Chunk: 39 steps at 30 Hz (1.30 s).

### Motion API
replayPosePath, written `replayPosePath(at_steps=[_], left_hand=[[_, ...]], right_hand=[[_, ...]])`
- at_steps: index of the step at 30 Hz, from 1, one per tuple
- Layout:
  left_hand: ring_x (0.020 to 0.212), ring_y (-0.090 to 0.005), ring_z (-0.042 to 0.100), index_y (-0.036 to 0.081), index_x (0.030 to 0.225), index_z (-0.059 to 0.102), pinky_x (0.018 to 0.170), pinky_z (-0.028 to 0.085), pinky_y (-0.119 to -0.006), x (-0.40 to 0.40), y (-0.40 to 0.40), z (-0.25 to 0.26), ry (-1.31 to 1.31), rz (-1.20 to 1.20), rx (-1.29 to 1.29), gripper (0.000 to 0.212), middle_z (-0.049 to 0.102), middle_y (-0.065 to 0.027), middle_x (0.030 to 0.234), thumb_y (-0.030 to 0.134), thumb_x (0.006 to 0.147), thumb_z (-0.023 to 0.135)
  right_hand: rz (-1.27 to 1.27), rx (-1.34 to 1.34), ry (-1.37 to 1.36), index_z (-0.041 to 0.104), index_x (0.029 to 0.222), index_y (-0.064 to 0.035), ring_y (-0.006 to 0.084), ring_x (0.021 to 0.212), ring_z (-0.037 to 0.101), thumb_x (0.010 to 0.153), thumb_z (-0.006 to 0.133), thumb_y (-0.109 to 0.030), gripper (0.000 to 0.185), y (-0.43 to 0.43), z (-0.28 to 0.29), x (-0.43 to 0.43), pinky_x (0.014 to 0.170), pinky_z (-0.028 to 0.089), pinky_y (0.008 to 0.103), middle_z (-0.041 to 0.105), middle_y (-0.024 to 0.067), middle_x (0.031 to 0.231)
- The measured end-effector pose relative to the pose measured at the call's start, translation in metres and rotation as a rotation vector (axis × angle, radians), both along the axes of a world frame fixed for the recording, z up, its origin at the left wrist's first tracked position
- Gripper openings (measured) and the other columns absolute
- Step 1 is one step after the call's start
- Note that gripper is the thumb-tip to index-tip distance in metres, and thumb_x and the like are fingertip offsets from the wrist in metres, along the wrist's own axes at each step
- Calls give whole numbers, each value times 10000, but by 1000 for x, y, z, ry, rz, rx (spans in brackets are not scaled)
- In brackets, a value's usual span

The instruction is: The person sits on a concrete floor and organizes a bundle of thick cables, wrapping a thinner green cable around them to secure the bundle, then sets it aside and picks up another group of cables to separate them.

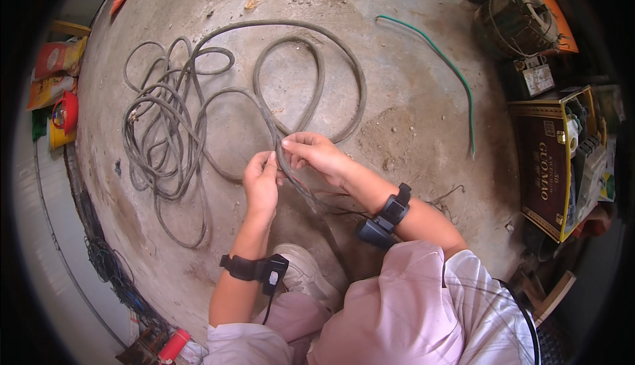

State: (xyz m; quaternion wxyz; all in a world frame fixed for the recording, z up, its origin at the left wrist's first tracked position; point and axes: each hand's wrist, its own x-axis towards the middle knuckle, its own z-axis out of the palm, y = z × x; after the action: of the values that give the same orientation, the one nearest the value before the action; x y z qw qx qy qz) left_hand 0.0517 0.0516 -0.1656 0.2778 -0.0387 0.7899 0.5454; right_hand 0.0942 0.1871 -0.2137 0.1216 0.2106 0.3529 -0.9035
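Note:
A long grey cable (364,82) lies on the concrete floor in loose loops, with a tangled heap of it to the left. Near the middle of the view, my left hand (263,179) pinches a strand of this cable between thumb and fingers. Close beside it on the right, my right hand (315,154) has thumb and fingertips on the cable. Below my hands the cable runs toward my body, where thinner dark and reddish wires (332,194) branch off. Each forearm wears a black strap with a small device.
A green wire (454,70) lies curved at the upper right. Along the right edge stand a wire-bound coil (516,20) and a dark red box (538,166) holding various items. At the left are colourful packets (52,60), a red and yellow container (64,122) and bundled dark wires (106,261). My shoe (302,271) is below my hands.

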Motion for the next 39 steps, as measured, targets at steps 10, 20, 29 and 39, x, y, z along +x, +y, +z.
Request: replayPosePath(at_steps=[10, 20, 29, 39], left_hand=[[610, -62, 499, -10, 977, 601, 546, 382, -205, 0, -3, 4, -84, 38, 54, 193, 599, -15, 760, 155, 951, 505], [632, -72, 522, 12, 951, 605, 562, 409, -211, -4, -17, 0, -117, -56, 52, 164, 611, -20, 772, 160, 938, 535], [655, -83, 572, 36, 947, 602, 585, 438, -220, -3, -17, -2, -152, -90, 82, 155, 642, -30, 808, 175, 941, 535], [688, -64, 548, 50, 940, 594, 600, 418, -214, -4, -18, -7, -109, -118, 128, 135, 617, -3, 812, 170, 948, 532]], right_hand=[[102, 61, 183, 549, 972, -26, 80, 678, 525, 779, 736, -128, 288, 4, -10, -2, 577, 422, 222, 569, 1, 770], [110, 169, 230, 564, 944, -23, 84, 662, 533, 786, 737, -124, 255, -5, -21, 0, 578, 438, 233, 591, 13, 763], [140, 291, 316, 557, 974, -6, 86, 711, 545, 819, 646, -71, 191, 2, -22, 2, 627, 452, 244, 595, 20, 795], [76, 331, 304, 559, 996, 4, 78, 705, 534, 827, 612, -87, 199, -3, -18, 5, 630, 447, 236, 579, 12, 782]])
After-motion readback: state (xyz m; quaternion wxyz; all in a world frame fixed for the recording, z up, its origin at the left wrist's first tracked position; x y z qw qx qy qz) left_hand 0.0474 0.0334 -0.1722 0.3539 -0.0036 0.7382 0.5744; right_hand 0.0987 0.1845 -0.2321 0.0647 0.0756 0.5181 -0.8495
